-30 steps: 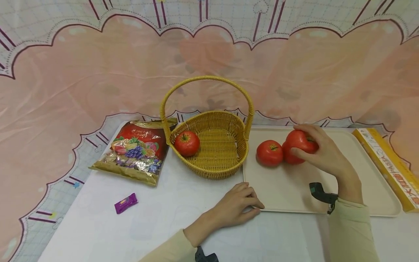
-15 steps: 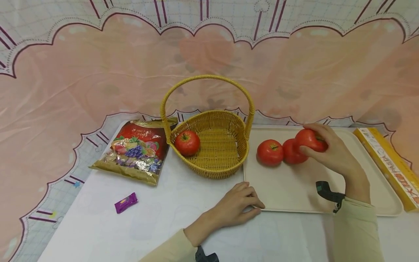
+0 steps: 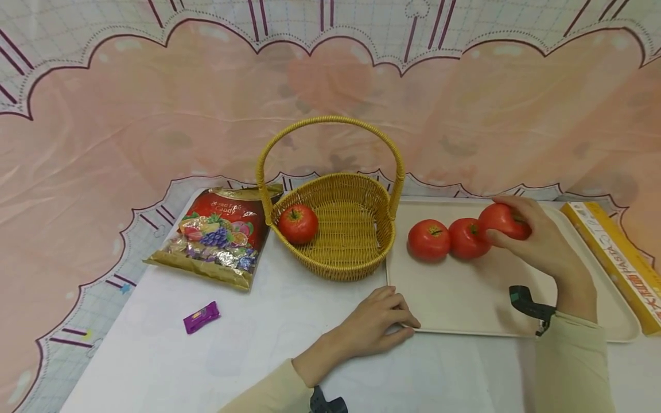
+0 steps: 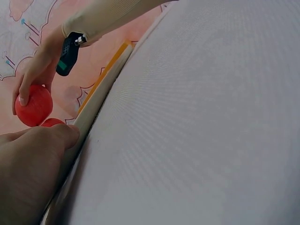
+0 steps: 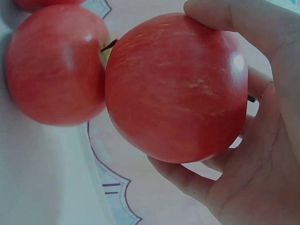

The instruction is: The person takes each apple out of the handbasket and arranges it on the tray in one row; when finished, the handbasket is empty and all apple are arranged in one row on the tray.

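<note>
My right hand [image 3: 539, 246] grips a red apple [image 3: 503, 222] between thumb and fingers, above the right part of a beige tray [image 3: 459, 298]. In the right wrist view the held apple [image 5: 178, 89] shows streaked skin, its stem turned toward the palm. Left of it on the tray sit a middle apple [image 3: 467, 238] and a left apple [image 3: 428, 241], side by side. My left hand [image 3: 372, 324] rests at the tray's front left corner with loosely bent fingers. Its fingertips are partly hidden in the left wrist view.
A yellow wicker basket [image 3: 345, 269] with a tall handle holds one apple [image 3: 298, 223] on its left side. A candy bag [image 3: 219, 229] lies left of it, with a purple wrapped candy [image 3: 201, 317] in front. A yellow pasta box [image 3: 614, 258] lies along the tray's right side.
My right hand has moved rightward with its apple, away from in front of the middle apple, which now shows almost whole. The left hand stays at the tray corner.
</note>
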`<state>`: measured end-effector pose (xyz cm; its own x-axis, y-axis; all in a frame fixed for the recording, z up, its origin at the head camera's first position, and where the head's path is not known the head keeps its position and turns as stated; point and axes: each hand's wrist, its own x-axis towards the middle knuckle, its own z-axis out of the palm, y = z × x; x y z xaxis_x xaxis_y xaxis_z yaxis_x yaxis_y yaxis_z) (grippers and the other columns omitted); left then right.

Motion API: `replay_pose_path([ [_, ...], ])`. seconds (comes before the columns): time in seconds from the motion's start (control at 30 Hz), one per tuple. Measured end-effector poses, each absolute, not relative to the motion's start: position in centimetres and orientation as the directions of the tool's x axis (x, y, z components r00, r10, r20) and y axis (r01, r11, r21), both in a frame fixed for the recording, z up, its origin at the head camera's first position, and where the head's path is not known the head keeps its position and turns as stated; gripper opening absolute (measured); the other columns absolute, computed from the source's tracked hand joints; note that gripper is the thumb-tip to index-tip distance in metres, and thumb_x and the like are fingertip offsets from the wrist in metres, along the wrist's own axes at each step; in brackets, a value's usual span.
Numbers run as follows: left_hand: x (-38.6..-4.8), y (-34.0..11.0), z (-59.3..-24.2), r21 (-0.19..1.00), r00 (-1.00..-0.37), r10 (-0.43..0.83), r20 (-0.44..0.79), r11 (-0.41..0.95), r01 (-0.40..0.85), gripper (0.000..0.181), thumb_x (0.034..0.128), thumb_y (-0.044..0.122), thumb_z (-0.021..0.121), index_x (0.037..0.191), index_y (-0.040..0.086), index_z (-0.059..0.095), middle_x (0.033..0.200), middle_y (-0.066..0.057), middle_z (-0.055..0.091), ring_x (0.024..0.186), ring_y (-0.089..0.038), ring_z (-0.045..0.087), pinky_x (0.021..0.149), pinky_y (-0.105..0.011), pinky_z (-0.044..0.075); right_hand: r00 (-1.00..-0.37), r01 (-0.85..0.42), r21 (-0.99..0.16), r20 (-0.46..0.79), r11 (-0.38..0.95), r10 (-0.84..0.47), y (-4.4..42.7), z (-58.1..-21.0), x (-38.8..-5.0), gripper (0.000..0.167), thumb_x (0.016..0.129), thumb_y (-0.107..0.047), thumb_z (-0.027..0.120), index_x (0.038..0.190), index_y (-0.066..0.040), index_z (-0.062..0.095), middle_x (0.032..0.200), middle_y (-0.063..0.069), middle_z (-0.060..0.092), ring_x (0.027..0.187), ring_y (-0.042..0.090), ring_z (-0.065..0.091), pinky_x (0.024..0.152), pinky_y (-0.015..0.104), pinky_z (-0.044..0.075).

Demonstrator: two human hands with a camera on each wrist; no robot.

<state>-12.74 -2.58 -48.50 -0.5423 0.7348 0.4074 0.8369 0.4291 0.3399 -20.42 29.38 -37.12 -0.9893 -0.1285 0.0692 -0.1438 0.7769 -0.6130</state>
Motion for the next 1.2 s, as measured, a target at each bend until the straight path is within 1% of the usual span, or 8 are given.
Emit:
replay_pose_path([
  [0.13, -12.7, -2.6, -48.5, 0.336, -0.539, 0.737, 0.408, 0.428, 0.839, 0.015, 0.0918, 0.031, 0.060, 0.101, 0.029, 0.071, 0.093, 0.015, 0.056, 0.093, -0.002, 0.046, 0.113, -0.028, 0.029, -0.991, -0.128, -0.620, 0.049, 0.774, -0.124, 30.0, -37.5, -20.5, 0.072, 0.085, -0.040, 0.067, 0.147, -0.030, 0.030, 0.145, 0.014, 0.029, 0.121, 0.041, 0.035, 0.083, 0.049, 0.044],
  [0.3, -12.7, -2.6, -48.5, 0.338, -0.536, 0.739, 0.408, 0.424, 0.840, 0.015, 0.0916, 0.031, 0.060, 0.101, 0.029, 0.071, 0.093, 0.015, 0.056, 0.093, -0.002, 0.047, 0.112, -0.028, 0.030, -0.993, -0.119, -0.617, 0.062, 0.778, -0.103, 30.7, -37.8, -20.4, 0.073, 0.084, -0.038, 0.068, 0.147, -0.028, 0.031, 0.142, 0.015, 0.032, 0.119, 0.040, 0.035, 0.076, 0.035, 0.043],
  [0.37, -12.7, -2.6, -48.6, 0.344, -0.539, 0.739, 0.404, 0.424, 0.838, 0.015, 0.0915, 0.031, 0.060, 0.101, 0.029, 0.071, 0.093, 0.015, 0.056, 0.094, -0.002, 0.047, 0.113, -0.027, 0.029, -0.992, -0.125, -0.613, 0.076, 0.780, -0.099, 30.9, -37.9, -20.3, 0.073, 0.084, -0.037, 0.069, 0.146, -0.027, 0.032, 0.140, 0.016, 0.034, 0.119, 0.039, 0.036, 0.076, 0.034, 0.043],
  [0.57, -12.7, -2.5, -48.6, 0.350, -0.548, 0.737, 0.397, 0.430, 0.832, 0.015, 0.0915, 0.032, 0.060, 0.101, 0.028, 0.071, 0.093, 0.015, 0.056, 0.096, -0.002, 0.047, 0.114, -0.028, 0.027, -0.990, -0.138, -0.595, 0.107, 0.792, -0.092, 31.5, -38.2, -20.5, 0.073, 0.084, -0.037, 0.069, 0.146, -0.025, 0.032, 0.141, 0.019, 0.034, 0.118, 0.041, 0.036, 0.082, 0.052, 0.042],
  [0.73, -12.7, -2.6, -48.6, 0.360, -0.549, 0.736, 0.396, 0.425, 0.831, 0.015, 0.0914, 0.031, 0.060, 0.101, 0.028, 0.071, 0.093, 0.015, 0.056, 0.096, -0.002, 0.047, 0.115, -0.028, 0.026, -0.988, -0.144, -0.595, 0.125, 0.791, -0.085, 31.9, -38.6, -20.7, 0.071, 0.084, -0.035, 0.070, 0.145, -0.024, 0.035, 0.139, 0.019, 0.035, 0.117, 0.037, 0.037, 0.080, 0.038, 0.039],
  [0.8, -12.7, -2.6, -48.6, 0.355, -0.546, 0.737, 0.399, 0.425, 0.833, 0.015, 0.0915, 0.031, 0.060, 0.102, 0.028, 0.071, 0.093, 0.015, 0.056, 0.096, -0.002, 0.047, 0.114, -0.028, 0.027, -0.990, -0.136, -0.603, 0.111, 0.786, -0.086, 32.1, -38.8, -20.8, 0.071, 0.085, -0.035, 0.068, 0.146, -0.025, 0.033, 0.140, 0.020, 0.033, 0.118, 0.039, 0.035, 0.082, 0.041, 0.041],
  [0.93, -12.8, -2.5, -48.6, 0.344, -0.540, 0.739, 0.403, 0.425, 0.838, 0.015, 0.0918, 0.032, 0.059, 0.102, 0.029, 0.070, 0.093, 0.016, 0.056, 0.096, -0.002, 0.047, 0.113, -0.027, 0.028, -0.993, -0.122, -0.621, 0.074, 0.774, -0.097, 32.4, -39.5, -21.0, 0.070, 0.088, -0.035, 0.064, 0.147, -0.021, 0.031, 0.142, 0.024, 0.029, 0.121, 0.045, 0.031, 0.086, 0.061, 0.038],
  [1.2, -12.8, -2.5, -48.6, 0.375, -0.553, 0.732, 0.398, 0.420, 0.827, 0.014, 0.0910, 0.030, 0.061, 0.100, 0.028, 0.071, 0.092, 0.015, 0.056, 0.095, -0.003, 0.047, 0.113, -0.028, 0.029, -0.993, -0.103, -0.620, 0.020, 0.778, -0.115, 32.8, -40.8, -21.6, 0.069, 0.089, -0.035, 0.063, 0.146, -0.013, 0.031, 0.141, 0.029, 0.026, 0.121, 0.050, 0.031, 0.088, 0.068, 0.036],
])
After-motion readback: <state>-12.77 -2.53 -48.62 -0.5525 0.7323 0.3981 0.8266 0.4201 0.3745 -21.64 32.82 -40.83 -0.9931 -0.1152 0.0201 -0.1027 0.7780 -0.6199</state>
